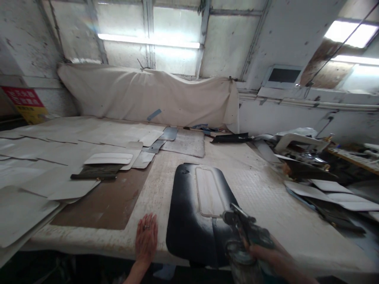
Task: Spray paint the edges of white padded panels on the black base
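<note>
My left hand [146, 237] lies flat near the front edge of the table [166, 185], fingers stretched forward, a ring on one of them. Just to its right is a dark rounded panel [185, 221], with pale hazy white around a framed light rectangle [209, 189] in its upper part. My right hand [265, 252] is wrapped round a spray gun [247, 225] with a cup beneath it. The gun's nozzle end is over the panel's right side, close to the lower corner of the light rectangle. Some of my right hand is blurred and hidden behind the gun.
Overlapping pale sheets [71, 157] spread across the left side, beside a brown board [103, 205] and a dark green piece with a white panel [108, 158]. A sewing machine [302, 144] and stacked white-and-dark pieces [334, 195] stand right. A beige cloth [154, 94] hangs behind.
</note>
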Demonstrator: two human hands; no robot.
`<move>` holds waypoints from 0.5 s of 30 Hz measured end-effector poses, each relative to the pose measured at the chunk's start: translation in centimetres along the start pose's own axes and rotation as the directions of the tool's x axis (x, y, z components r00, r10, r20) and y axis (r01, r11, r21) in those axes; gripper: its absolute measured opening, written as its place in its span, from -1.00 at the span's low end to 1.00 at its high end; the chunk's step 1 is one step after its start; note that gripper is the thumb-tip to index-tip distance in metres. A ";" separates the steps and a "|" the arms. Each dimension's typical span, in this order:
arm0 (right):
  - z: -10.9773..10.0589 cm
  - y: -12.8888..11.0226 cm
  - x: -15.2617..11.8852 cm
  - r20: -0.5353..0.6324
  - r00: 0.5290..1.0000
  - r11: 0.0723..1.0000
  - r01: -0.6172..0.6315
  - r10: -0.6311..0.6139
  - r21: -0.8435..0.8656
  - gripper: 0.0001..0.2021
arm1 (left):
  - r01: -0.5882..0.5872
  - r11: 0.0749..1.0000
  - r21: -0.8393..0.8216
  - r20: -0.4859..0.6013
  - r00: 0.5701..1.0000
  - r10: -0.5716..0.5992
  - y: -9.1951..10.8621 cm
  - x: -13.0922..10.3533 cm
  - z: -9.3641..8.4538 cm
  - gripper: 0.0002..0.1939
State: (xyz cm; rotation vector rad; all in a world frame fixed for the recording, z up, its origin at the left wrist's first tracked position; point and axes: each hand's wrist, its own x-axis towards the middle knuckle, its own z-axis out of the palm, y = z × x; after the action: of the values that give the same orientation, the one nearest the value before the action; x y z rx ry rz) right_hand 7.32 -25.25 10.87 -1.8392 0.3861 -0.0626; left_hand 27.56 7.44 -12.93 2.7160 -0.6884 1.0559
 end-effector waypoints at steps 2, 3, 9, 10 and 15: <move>-0.3 -2.2 2.0 -0.004 1.000 1.000 -0.010 0.010 -0.013 -0.91 | -0.010 1.000 -0.002 -0.019 1.000 0.010 -0.1 0.0 0.0 -0.53; -0.5 -3.1 3.2 -0.016 1.000 1.000 -0.004 0.003 -0.020 -0.92 | -0.015 1.000 -0.002 -0.030 0.999 0.014 -0.2 0.0 0.0 -0.52; -1.2 -6.2 11.0 -0.145 0.987 0.997 0.063 -0.068 -0.041 -0.93 | -0.029 0.999 0.014 -0.069 0.997 0.030 -0.9 -0.2 -0.1 -0.49; -1.1 -6.4 11.6 -0.159 0.985 0.998 0.055 -0.061 -0.038 -0.92 | -0.022 1.000 0.011 -0.082 0.996 0.023 -1.1 -0.3 -0.1 -0.49; -0.2 -6.6 9.0 -0.134 0.990 0.996 0.036 -0.048 -0.087 -0.84 | -0.012 1.000 0.004 -0.136 0.991 0.012 -2.1 -0.5 0.1 -0.47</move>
State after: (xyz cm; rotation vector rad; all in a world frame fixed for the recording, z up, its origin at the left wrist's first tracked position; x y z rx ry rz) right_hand 17.29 -26.39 15.73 -1.9321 0.4507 -0.2040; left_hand 28.31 9.43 -13.27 2.6150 -0.6814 1.2319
